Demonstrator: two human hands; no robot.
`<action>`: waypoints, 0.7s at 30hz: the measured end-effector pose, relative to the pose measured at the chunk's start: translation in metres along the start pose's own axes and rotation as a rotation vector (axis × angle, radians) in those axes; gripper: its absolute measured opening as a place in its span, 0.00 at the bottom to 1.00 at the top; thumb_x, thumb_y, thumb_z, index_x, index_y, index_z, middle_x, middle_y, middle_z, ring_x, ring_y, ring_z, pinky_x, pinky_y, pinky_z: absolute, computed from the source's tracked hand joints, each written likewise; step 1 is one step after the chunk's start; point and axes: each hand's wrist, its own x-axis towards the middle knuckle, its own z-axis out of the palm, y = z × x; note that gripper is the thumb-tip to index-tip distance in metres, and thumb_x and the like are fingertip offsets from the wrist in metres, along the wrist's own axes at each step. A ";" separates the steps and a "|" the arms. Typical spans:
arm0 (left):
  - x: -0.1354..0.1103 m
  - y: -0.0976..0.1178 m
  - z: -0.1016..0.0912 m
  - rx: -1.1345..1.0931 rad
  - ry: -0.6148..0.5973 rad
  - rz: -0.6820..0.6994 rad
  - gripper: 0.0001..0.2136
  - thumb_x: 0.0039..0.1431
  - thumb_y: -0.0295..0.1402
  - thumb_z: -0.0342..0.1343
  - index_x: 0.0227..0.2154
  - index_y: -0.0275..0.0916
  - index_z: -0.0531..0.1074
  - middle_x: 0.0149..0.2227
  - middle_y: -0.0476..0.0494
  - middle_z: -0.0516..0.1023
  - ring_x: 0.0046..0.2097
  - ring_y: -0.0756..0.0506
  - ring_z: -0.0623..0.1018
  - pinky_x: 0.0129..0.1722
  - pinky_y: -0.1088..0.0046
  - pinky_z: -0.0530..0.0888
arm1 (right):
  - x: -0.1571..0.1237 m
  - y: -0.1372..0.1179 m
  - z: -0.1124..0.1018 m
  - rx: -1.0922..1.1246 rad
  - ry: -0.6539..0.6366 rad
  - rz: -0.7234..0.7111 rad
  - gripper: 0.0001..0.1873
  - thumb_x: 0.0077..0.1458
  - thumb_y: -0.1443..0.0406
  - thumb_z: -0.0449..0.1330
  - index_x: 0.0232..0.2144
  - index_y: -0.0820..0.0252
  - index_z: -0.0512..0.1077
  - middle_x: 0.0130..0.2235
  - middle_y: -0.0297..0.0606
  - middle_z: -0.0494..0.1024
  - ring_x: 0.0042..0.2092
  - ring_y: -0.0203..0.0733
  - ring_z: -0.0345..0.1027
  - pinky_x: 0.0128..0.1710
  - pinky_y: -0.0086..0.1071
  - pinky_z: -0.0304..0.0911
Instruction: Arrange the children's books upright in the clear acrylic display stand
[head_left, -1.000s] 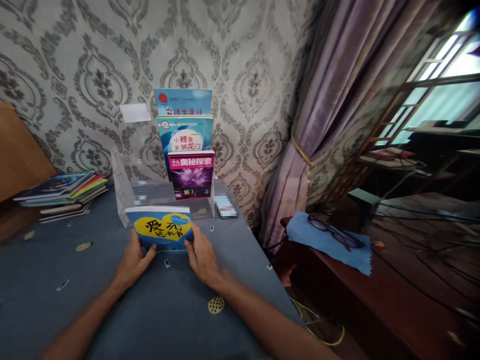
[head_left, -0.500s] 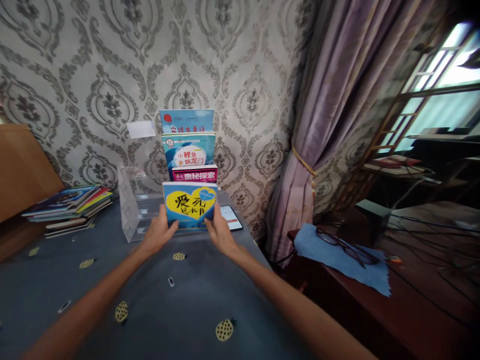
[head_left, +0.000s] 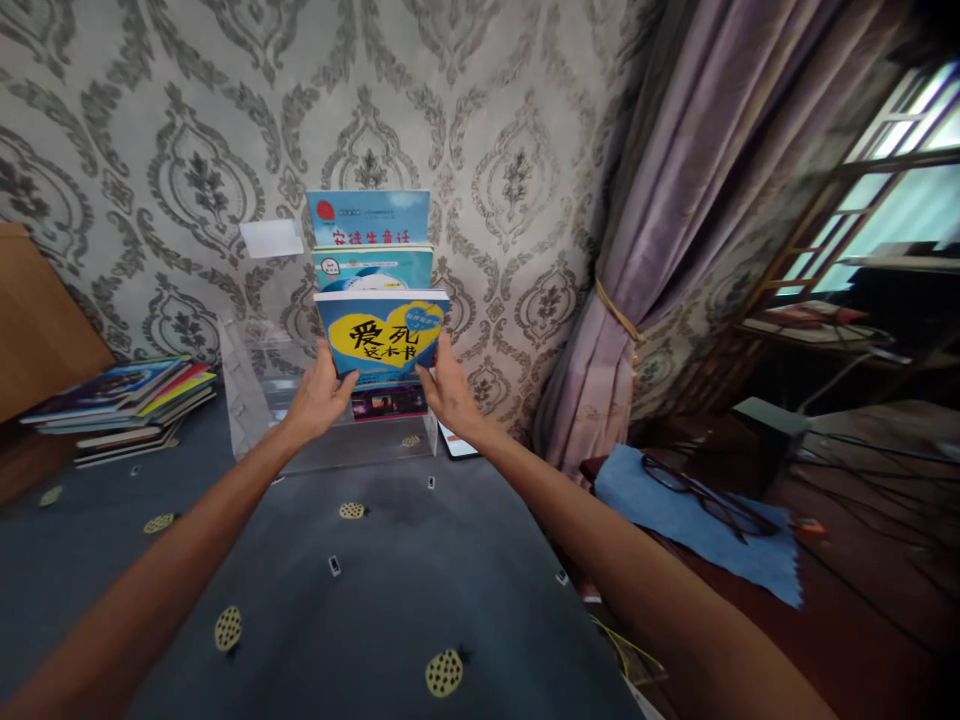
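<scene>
I hold a blue book with a yellow heart on its cover (head_left: 382, 335) upright in the air, in front of a clear acrylic display stand (head_left: 255, 400). My left hand (head_left: 319, 395) grips its lower left edge and my right hand (head_left: 446, 390) grips its lower right edge. Behind it, the stand holds three books in tiers: a light blue one at the top (head_left: 369, 218), a teal one below it (head_left: 373, 268), and a magenta one (head_left: 390, 403) mostly hidden by the held book.
A stack of books (head_left: 120, 405) lies at the left on the blue patterned tablecloth (head_left: 375, 600). A phone (head_left: 457, 445) lies by the stand's right side. To the right, glasses on a blue cloth (head_left: 690, 505) rest on a dark wooden desk. A purple curtain (head_left: 660, 230) hangs beyond.
The heart-cover book has gone from lying at the stand's foot to upright and raised, now covering most of the magenta book. Both hands rose with it.
</scene>
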 end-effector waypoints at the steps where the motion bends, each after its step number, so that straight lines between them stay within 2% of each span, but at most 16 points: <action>1: -0.001 -0.001 0.001 0.011 -0.012 -0.003 0.19 0.58 0.36 0.56 0.49 0.36 0.58 0.23 0.56 0.64 0.27 0.44 0.73 0.33 0.66 0.71 | -0.001 0.002 0.002 -0.003 -0.006 0.003 0.29 0.63 0.67 0.50 0.65 0.58 0.49 0.51 0.49 0.75 0.48 0.53 0.72 0.49 0.50 0.71; 9: -0.003 -0.005 0.008 0.020 -0.048 -0.021 0.13 0.59 0.35 0.56 0.42 0.41 0.58 0.24 0.55 0.65 0.26 0.45 0.73 0.31 0.67 0.71 | -0.005 0.016 0.008 -0.016 0.002 0.007 0.29 0.63 0.67 0.50 0.65 0.57 0.48 0.52 0.49 0.74 0.51 0.55 0.72 0.50 0.52 0.71; 12: -0.003 -0.005 0.009 0.033 -0.059 -0.022 0.14 0.60 0.36 0.56 0.43 0.41 0.58 0.24 0.55 0.66 0.27 0.44 0.74 0.32 0.66 0.72 | -0.006 0.017 0.006 -0.014 -0.009 0.004 0.28 0.63 0.67 0.49 0.64 0.57 0.49 0.51 0.48 0.75 0.50 0.54 0.72 0.49 0.51 0.71; 17: -0.003 -0.007 0.009 0.010 -0.063 0.047 0.12 0.62 0.37 0.53 0.43 0.40 0.58 0.30 0.47 0.73 0.31 0.42 0.77 0.34 0.63 0.74 | -0.007 0.019 0.003 0.002 -0.042 0.021 0.27 0.64 0.66 0.49 0.63 0.56 0.49 0.51 0.48 0.74 0.49 0.54 0.72 0.49 0.51 0.71; 21: -0.003 -0.009 0.010 0.008 -0.061 0.078 0.12 0.62 0.38 0.53 0.42 0.41 0.58 0.29 0.47 0.72 0.30 0.42 0.77 0.34 0.63 0.74 | -0.008 0.020 0.003 0.006 -0.041 0.038 0.27 0.63 0.66 0.50 0.63 0.57 0.49 0.51 0.49 0.74 0.48 0.55 0.72 0.48 0.52 0.72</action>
